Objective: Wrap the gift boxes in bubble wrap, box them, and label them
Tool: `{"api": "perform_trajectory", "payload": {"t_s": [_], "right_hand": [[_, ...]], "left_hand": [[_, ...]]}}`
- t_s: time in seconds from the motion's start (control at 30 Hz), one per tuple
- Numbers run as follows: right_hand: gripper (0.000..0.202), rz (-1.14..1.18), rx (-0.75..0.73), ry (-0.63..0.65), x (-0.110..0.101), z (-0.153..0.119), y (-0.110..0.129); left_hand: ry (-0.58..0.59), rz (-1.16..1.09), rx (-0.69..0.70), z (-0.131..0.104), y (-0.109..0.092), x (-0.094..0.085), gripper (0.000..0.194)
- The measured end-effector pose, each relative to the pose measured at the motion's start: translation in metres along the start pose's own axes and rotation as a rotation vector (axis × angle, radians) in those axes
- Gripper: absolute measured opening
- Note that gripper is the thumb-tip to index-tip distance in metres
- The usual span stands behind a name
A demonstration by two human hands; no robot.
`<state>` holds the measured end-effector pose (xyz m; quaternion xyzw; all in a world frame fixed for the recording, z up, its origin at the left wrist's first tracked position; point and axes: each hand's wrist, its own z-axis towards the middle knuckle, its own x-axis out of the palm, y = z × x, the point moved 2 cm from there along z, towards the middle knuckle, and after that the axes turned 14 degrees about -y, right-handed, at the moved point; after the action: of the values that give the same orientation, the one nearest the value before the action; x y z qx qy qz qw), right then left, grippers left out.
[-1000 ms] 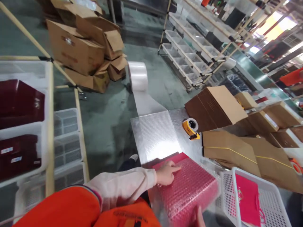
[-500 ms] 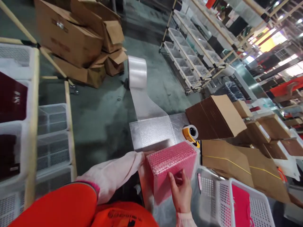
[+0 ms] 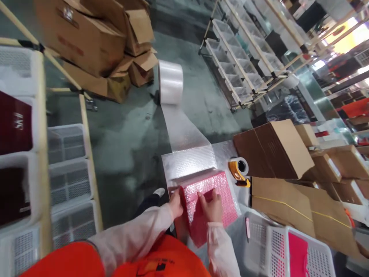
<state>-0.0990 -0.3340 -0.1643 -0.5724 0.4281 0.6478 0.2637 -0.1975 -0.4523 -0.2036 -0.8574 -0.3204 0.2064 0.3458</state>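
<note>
A pink box (image 3: 207,192) wrapped in clear bubble wrap rests tilted on the metal table. My left hand (image 3: 175,204) grips its left end, fingers partly hidden behind the edge. My right hand (image 3: 212,207) has its fingers bent over the wrapped face, thumb and fingertips pressed on the film. Beyond the box a sheet of bubble wrap (image 3: 191,159) lies flat. It runs back to a large bubble wrap roll (image 3: 171,82) past the table's far edge. To the right of the box sits a yellow tape dispenser (image 3: 238,171) with a tape roll.
Brown cartons (image 3: 268,150) and flattened cardboard (image 3: 282,200) stand right of the table. A white basket (image 3: 317,254) with a pink item and a pink marker-like stick (image 3: 247,227) are at lower right. Shelving with white bins (image 3: 70,181) is at left; open cartons (image 3: 86,42) lie behind.
The box has tipped back and away, onto the near end of the bubble wrap sheet. My left hand has come into view at its left end; my right hand has moved up its face.
</note>
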Motion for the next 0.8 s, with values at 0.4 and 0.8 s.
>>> {"api": "perform_trajectory", "payload": {"t_s": [0.4,0.8], "right_hand": [[0.067,0.212,0.527,-0.406,-0.025,-0.019,-0.123],[0.036,0.449,0.155,-0.289,-0.071,0.004,-0.174]], "left_hand": [[-0.545,-0.012,0.466,-0.016,-0.033,-0.11,0.051],[0.099,0.763,1.649,-0.08,-0.117,0.1,0.039]]}}
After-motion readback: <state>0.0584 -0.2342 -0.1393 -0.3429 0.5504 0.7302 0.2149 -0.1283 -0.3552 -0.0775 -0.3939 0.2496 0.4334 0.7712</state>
